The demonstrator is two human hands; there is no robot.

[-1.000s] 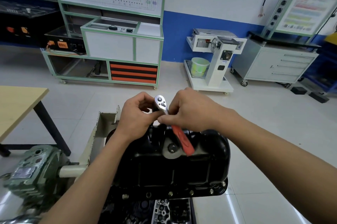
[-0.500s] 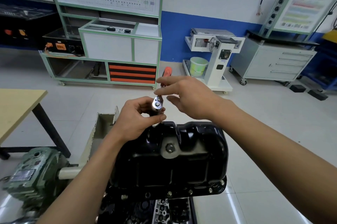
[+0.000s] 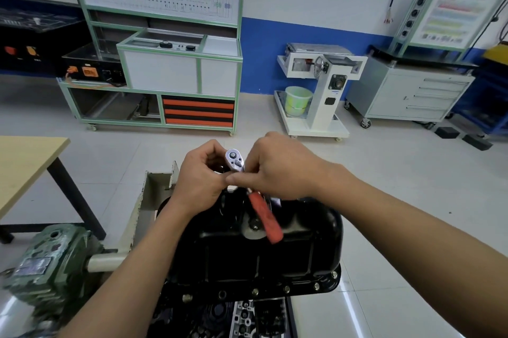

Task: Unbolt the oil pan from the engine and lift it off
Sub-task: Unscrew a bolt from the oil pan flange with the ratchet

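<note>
A black oil pan [image 3: 255, 258] sits on top of the engine [image 3: 242, 318], bolted along its near flange with several bolts showing. Over the pan's far edge stands a ratchet wrench [image 3: 265, 216] with a chrome head and a red handle that slants down toward me. My left hand [image 3: 199, 181] curls around the part under the ratchet head; what it grips there is hidden. My right hand [image 3: 280, 170] pinches the ratchet's neck just below the head.
The engine hangs on a stand with a green gearbox [image 3: 52, 260] at the left. A wooden table [image 3: 24, 167] stands at the left. Across the tiled floor are a green-framed training bench [image 3: 165, 68], a white stand [image 3: 321, 90] and a grey drawer cabinet [image 3: 412, 93].
The ratchet handle pointed away from me half a second ago; it has swung back down over the pan, and my right hand has closed on the neck again.
</note>
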